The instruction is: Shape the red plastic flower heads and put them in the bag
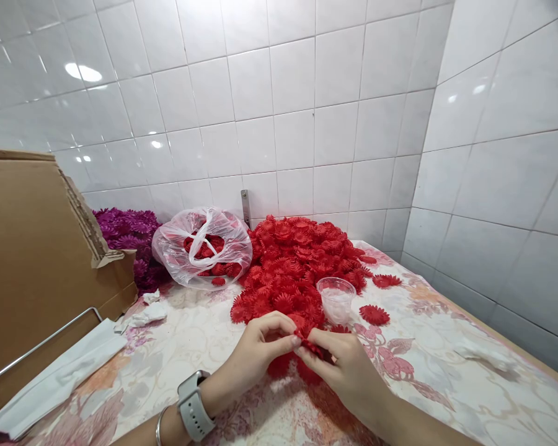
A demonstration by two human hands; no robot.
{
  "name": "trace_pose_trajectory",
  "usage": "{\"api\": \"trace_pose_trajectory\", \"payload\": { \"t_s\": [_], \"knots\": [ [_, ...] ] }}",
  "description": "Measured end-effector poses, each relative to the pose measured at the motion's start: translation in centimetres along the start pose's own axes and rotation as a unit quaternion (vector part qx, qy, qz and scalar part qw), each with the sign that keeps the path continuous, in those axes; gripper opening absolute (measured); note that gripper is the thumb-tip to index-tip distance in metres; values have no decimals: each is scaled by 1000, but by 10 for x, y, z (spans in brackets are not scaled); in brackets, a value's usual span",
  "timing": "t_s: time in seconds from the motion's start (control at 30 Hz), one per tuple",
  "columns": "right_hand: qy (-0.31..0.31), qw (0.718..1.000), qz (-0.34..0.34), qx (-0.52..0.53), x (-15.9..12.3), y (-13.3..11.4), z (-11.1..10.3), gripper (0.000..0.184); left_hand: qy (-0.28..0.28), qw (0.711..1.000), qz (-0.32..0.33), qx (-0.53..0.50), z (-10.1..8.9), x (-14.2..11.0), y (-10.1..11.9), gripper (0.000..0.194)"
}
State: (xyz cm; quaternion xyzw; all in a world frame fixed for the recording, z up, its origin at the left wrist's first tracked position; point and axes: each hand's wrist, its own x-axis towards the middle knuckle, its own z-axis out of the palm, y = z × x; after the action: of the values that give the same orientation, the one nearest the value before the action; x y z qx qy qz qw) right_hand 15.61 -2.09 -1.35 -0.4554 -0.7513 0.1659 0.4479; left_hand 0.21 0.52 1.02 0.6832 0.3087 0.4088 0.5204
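Note:
Both hands meet at the near edge of a big heap of red artificial flower heads (297, 254). My left hand (265, 344), with a grey-banded watch on its wrist, pinches a red artificial flower between thumb and fingers. From the other side my right hand (335, 356) grips the same red flower, its fingertips touching those of the left. The flower is mostly covered by the fingers. More red petals show just below the hands. Just beyond the right hand stands a clear plastic cup (336, 300) with something whitish and see-through inside; I cannot make out what.
A knotted clear plastic bag (202, 248) of red flowers sits left of the heap, with purple flowers (130, 241) behind. A cardboard box (32, 260) fills the left side. Loose red flowers (374, 314) lie right on the floral tablecloth (428, 347). Tiled walls (292, 80) bound the back and right.

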Motion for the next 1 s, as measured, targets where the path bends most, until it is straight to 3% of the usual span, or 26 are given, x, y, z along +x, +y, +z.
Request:
{"api": "trace_pose_trajectory", "payload": {
  "t_s": [0.13, 0.3, 0.5, 0.63, 0.73, 0.87, 1.0],
  "knots": [
    [18, 998, 1, 60, 2, -5, -2, 28, 40, 992, -37, -116, -1, 4, -5, 26],
    [18, 989, 32, 144, 2, -6, -5, 20, 104, 984, -42, -138, 3, 5, -7, 34],
    [106, 985, 80, 108, 3, 4, -7, 22, 230, 970, -33, -77, -17, 14, -14, 31],
    [57, 988, 113, 89, 5, 4, -7, 21, 267, 963, 11, 30, -24, 16, -13, 15],
    [26, 989, 117, 84, 5, 1, -7, 21, 254, 958, 71, 113, -16, 10, -4, 14],
    [5, 991, 112, 72, 2, -3, -7, 24, 146, 936, 154, 280, -5, -1, 8, 7],
    [-16, 995, 69, 73, 0, -1, -4, 23, 53, 940, 138, 308, 2, -8, 9, 8]
  ]
}}
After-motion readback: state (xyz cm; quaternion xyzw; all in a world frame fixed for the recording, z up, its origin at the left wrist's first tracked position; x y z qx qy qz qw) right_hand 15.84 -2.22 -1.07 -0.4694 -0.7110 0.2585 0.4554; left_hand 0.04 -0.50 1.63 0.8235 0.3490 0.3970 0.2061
